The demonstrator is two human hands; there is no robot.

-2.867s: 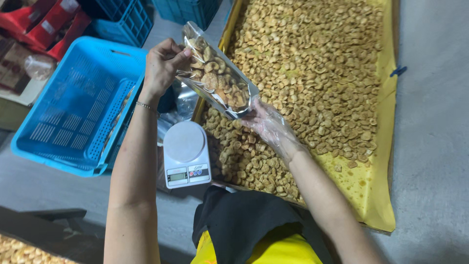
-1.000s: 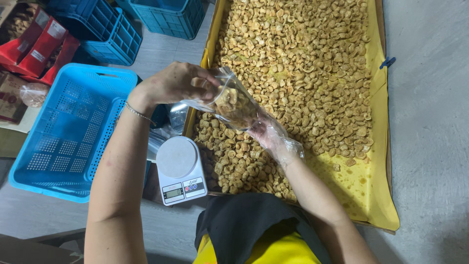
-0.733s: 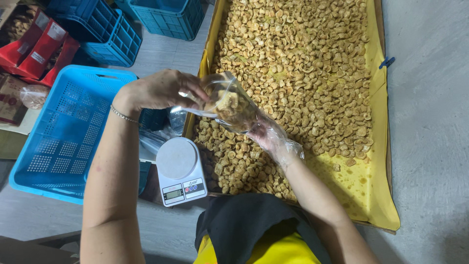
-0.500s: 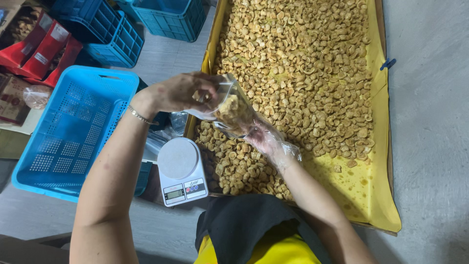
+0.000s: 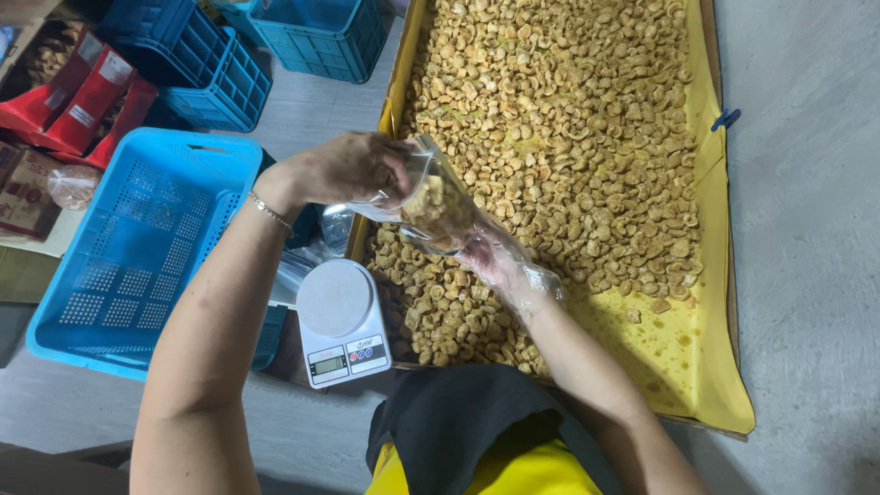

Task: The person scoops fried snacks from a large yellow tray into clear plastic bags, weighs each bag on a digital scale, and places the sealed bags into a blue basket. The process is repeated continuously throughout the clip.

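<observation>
Head view showed left hand (image 5: pixel 344 170) fingers pinching the clear pouch (image 5: pixel 431 202) mouth; gloved right hand (image 5: pixel 500 261) cupped its base, above the tray (image 5: pixel 715 275). Slack grip could spill snacks.

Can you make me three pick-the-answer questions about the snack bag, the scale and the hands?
1. Where is the small white kitchen scale?
A. inside the light blue plastic crate
B. on the floor beside the yellow-lined tray of fried snack pieces
C. on the red boxes

2. What covers the right hand?
A. clear plastic glove
B. black mitten
C. nothing

3. The scale's round plate is:
A. bare
B. holding the bag
C. piled with snacks

Answers: 1 B, it sits left of the tray. 2 A, crinkly film shows. 3 A, the left hand holds the clear snack bag above.
</observation>
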